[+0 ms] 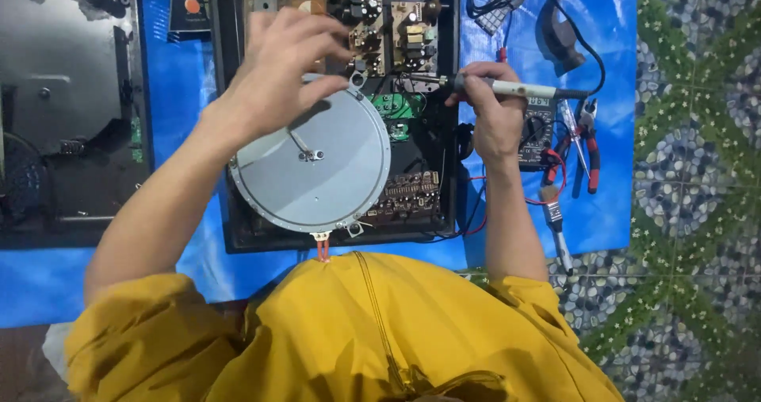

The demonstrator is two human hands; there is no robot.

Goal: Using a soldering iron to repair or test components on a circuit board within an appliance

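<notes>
- Hands first: our left hand (277, 69) hovers over the upper edge of the round grey disc (311, 164), fingers spread and curled, the grip loose and holding nothing we can see; whether the fingertips touch the disc we cannot tell.
- Our left forearm runs bare from the yellow sleeve (143, 331) up across the disc's left rim.
- Our right hand (491, 109) has its grip closed around the soldering iron (515, 89), held nearly level, its tip pointing left toward the circuit boards (388, 29) at the top of the open black casing (444, 172).
- The disc lies inside that casing, covering its left and middle; two orange leads (323, 249) stick out at its lower edge.
- A small dark label (189, 4) with an orange dot sits upper left, on the blue sheet (610, 204) just beside the casing.
- Red-handled pliers (590, 144) and a small brush (555, 223) lie on the sheet to the right of our right hand, near a dark meter (539, 128) partly hidden behind it.
- A patterned tile floor (697, 172) lies beyond the sheet on the right.
</notes>
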